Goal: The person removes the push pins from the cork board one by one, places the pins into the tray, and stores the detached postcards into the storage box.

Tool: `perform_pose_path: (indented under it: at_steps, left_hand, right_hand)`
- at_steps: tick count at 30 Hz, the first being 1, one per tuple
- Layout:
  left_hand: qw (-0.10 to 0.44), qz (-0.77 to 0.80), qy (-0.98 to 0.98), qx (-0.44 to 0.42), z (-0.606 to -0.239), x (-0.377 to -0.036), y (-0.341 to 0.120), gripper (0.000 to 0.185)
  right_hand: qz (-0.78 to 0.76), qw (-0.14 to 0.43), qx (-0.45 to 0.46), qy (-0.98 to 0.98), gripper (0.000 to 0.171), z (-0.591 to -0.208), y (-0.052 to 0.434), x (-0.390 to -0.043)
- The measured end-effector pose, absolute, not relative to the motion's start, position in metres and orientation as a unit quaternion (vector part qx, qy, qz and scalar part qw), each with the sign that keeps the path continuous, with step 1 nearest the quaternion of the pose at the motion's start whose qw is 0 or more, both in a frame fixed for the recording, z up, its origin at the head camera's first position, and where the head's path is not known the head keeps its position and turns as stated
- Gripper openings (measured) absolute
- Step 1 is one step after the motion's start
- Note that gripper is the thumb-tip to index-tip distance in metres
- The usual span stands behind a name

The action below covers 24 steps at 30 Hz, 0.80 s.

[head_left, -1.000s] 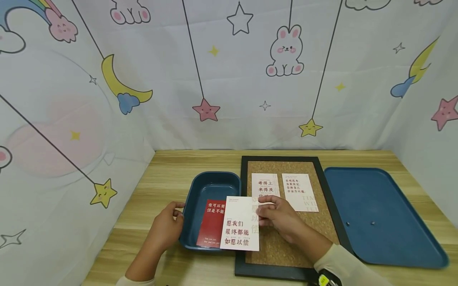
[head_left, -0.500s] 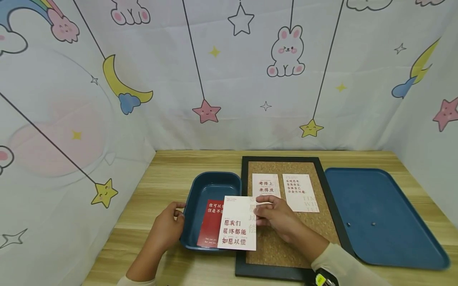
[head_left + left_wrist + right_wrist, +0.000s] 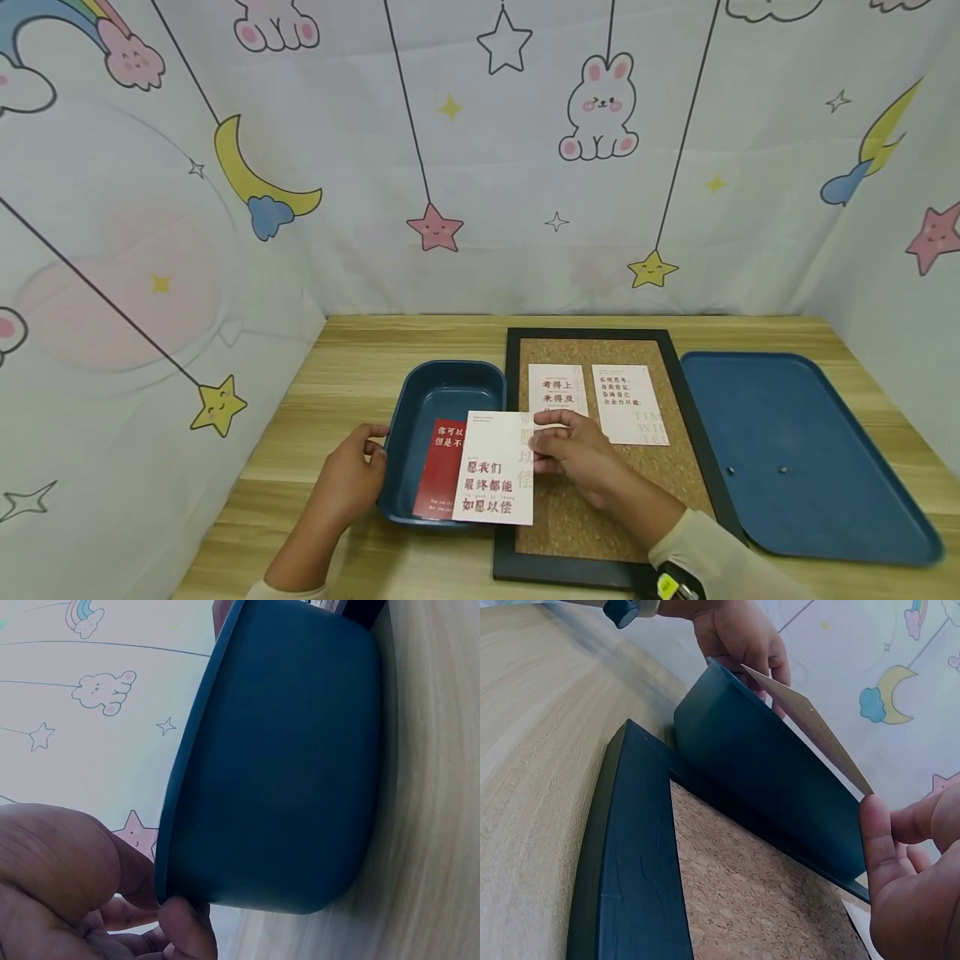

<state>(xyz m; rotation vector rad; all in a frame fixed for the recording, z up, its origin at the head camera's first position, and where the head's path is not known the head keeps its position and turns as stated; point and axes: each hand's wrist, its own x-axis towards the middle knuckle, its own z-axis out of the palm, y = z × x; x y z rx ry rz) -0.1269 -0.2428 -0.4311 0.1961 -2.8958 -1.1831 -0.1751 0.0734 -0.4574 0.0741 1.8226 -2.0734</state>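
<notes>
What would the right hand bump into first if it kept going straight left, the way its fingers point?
Probably the blue bin: the right hand holds the white card over its near right rim. Height is unclear, so it may pass above, toward the left hand.

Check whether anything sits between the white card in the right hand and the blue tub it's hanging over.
Nothing visible blocks it. The right hand pinches the white card with red lettering over the right rim of the deep blue plastic tub. Inside lies only a flat red card. The left hand grips the left rim, clear of the opening.
</notes>
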Motion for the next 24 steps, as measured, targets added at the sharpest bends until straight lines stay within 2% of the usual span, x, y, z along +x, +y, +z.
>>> perform_pose_path:
  at_steps: [24]
  left_hand:
    - [0.008, -0.382, -0.922, 0.061, -0.4320, -0.1270, -0.2424, 0.033]
  right_hand:
    - [-0.744, 0.193, 0.021, 0.639, 0.037, -0.4574, 0.0633, -0.1738]
